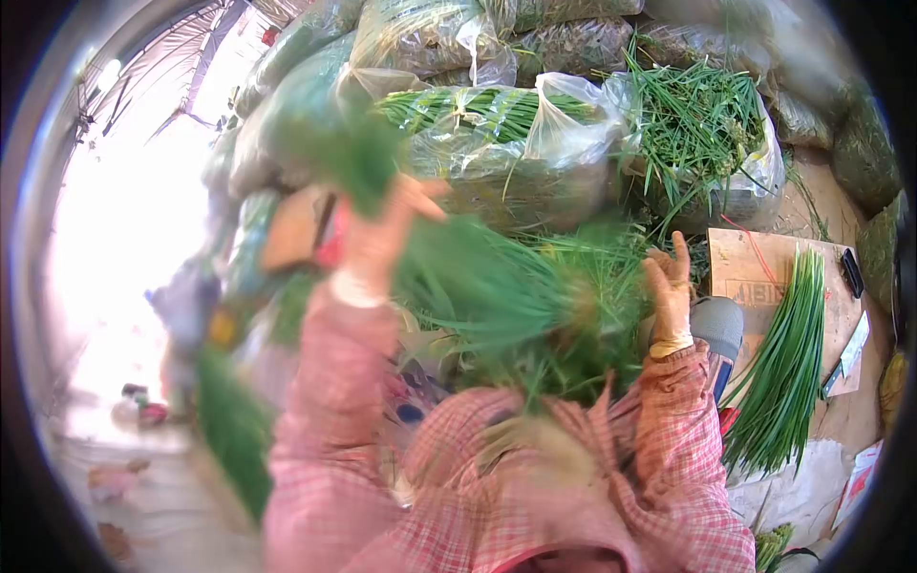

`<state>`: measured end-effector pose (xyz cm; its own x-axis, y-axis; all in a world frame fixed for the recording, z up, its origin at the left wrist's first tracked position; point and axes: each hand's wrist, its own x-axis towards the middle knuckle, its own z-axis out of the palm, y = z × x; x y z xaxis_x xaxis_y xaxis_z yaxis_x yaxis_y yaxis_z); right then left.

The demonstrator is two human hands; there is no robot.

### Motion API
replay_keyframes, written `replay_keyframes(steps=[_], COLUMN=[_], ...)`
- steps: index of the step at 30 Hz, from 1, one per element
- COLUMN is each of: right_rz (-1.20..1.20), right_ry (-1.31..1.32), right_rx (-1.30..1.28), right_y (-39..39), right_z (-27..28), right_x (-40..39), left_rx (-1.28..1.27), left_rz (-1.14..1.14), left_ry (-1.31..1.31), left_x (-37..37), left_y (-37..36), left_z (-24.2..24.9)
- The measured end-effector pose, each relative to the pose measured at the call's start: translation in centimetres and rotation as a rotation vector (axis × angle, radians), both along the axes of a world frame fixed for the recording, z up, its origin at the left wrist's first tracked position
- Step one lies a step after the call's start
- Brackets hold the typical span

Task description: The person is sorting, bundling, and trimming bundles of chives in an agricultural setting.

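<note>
My left hand (380,229), smeared by motion, is raised left of centre with a blurred bunch of garlic chives (358,158) in its grip, the green leaves extending up and to the left. Some of its fingers stick out to the right. My right hand (671,298) is held up with its fingers apart and nothing in it, just right of the heap. Between the two hands, over my lap, lies a heap of loose garlic chives (497,296), partly blurred. Both wrists come out of pink checked sleeves.
To the right, a wooden board (740,250) bears a neat chive bundle (788,368), a knife (850,349) and a black-handled object (851,273). Behind stand a clear bag of chives (516,181) and an open bag of loose greens (693,124), with more filled bags stacked beyond.
</note>
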<state>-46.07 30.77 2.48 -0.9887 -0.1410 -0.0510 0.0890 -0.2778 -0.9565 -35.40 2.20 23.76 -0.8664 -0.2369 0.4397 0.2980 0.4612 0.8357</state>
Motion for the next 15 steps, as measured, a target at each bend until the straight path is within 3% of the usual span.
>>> replay_keyframes(steps=[2,5,7,9,10,13,15], right_rz=[0.002,-0.019,-0.014,0.042,0.041,-0.007,0.008], right_ry=[0.041,-0.026,-0.022,0.053,0.053,-0.01,0.049], right_rx=[0.072,-0.002,0.038,0.129,0.134,0.057,0.11], right_y=[-0.1,0.1,-0.2,-0.6,-0.4,0.4,0.0], right_z=[0.8,0.5,0.0,-0.1,0.4,-0.4,-1.4], right_x=[0.2,0.9,0.9,0.4,0.7,1.2,0.7], left_rx=[-0.323,0.147,0.015,0.121,0.163,0.316,0.181], left_rz=[0.026,-0.538,-0.292,-0.111,-0.09,-0.377,-0.292], left_ry=[-0.118,0.098,-0.033,-0.037,-0.048,0.01,-0.064], left_x=[0.3,0.0,-0.2,0.3,0.0,0.6,0.6], left_y=[-2.0,0.4,-1.9,-0.7,0.7,2.2,0.0], left_z=[-1.2,2.9,0.6,-0.4,1.2,5.1,2.7])
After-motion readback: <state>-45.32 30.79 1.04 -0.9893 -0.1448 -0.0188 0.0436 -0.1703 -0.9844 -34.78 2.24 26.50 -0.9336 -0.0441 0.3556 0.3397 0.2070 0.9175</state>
